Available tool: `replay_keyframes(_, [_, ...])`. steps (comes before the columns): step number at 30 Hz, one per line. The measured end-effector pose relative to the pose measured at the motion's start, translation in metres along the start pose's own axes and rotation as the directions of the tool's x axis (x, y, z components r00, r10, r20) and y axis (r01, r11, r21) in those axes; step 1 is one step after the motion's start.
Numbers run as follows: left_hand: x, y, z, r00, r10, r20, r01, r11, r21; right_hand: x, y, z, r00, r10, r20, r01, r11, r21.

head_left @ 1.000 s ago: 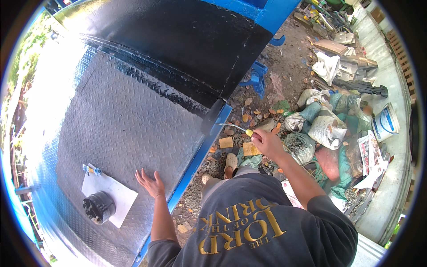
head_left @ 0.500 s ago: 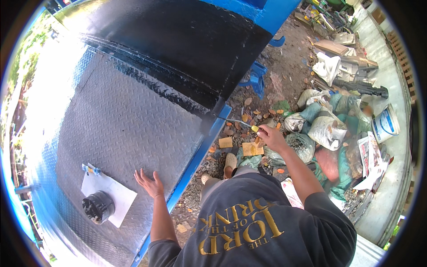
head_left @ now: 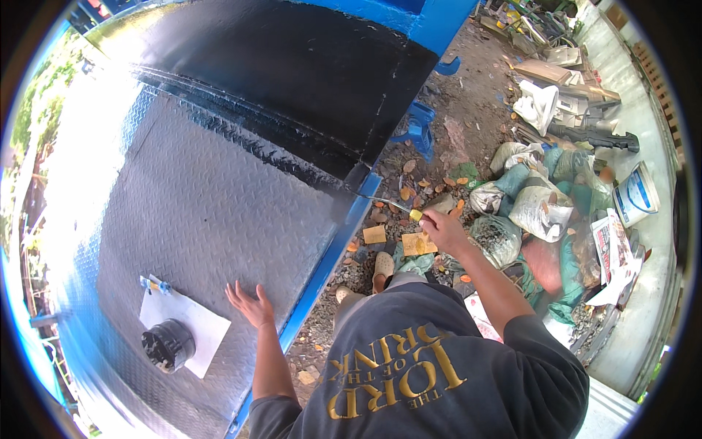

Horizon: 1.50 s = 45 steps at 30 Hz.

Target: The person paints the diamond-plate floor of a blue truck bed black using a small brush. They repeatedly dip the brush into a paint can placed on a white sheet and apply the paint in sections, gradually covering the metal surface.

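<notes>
My right hand (head_left: pixel 444 231) is closed round the yellow handle of a small paint roller (head_left: pixel 389 203). Its thin bent metal rod reaches over the blue edge to the corner of the steel floor; the head blends into the dark paint there. On the bare diamond-patterned steel plate (head_left: pixel 219 197) my left hand (head_left: pixel 252 303) rests with fingers spread, holding nothing. Beyond the bare part lies glossy black paint (head_left: pixel 307 66), with a ragged wet edge. A black-smeared paint can (head_left: pixel 168 345) stands on a white sheet (head_left: pixel 210 333), and a paintbrush (head_left: pixel 156 284) lies at the sheet's far corner.
Along the right side runs the plate's blue edge (head_left: pixel 311 287). Below it, gravel and leaves surround my feet (head_left: pixel 382 269). Filled sacks (head_left: pixel 540 208), a white bucket (head_left: pixel 635 194) and scrap boards (head_left: pixel 545 74) lie to the right. Blue metal brackets (head_left: pixel 418 132) jut from the side.
My right hand and the roller have shifted slightly left, toward the plate. My left hand stays flat on the steel. The whole view has moved a little.
</notes>
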<state>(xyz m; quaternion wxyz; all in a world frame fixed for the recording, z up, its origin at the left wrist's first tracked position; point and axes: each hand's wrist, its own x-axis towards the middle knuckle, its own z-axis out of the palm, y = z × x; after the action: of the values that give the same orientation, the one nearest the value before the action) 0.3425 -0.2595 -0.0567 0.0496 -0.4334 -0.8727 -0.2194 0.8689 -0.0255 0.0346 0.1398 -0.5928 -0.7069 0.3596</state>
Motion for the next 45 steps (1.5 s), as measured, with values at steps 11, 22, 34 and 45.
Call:
replay_keyframes(11, [-0.002,-0.004,0.000,1.000,-0.009,0.020,0.008,0.999,0.045,-0.019,-0.014,0.035,0.987,0.139,0.083,-0.162,0.869,0.467])
replay_keyframes(22, [0.000,0.000,0.003,1.000,-0.009,0.027,0.008,0.999,0.047,-0.016,0.000,0.047,0.984,0.167,0.056,-0.169,0.802,0.572])
replay_keyframes(34, [-0.002,-0.004,0.005,0.999,-0.011,0.037,0.008,0.998,0.068,-0.027,-0.028,0.035,0.990,0.127,0.065,-0.142,0.839,0.525])
replay_keyframes(45, [-0.002,-0.004,0.004,0.999,-0.026,0.038,0.023,0.998,0.065,-0.020,0.001,0.054,0.986,0.151,0.065,-0.161,0.811,0.562])
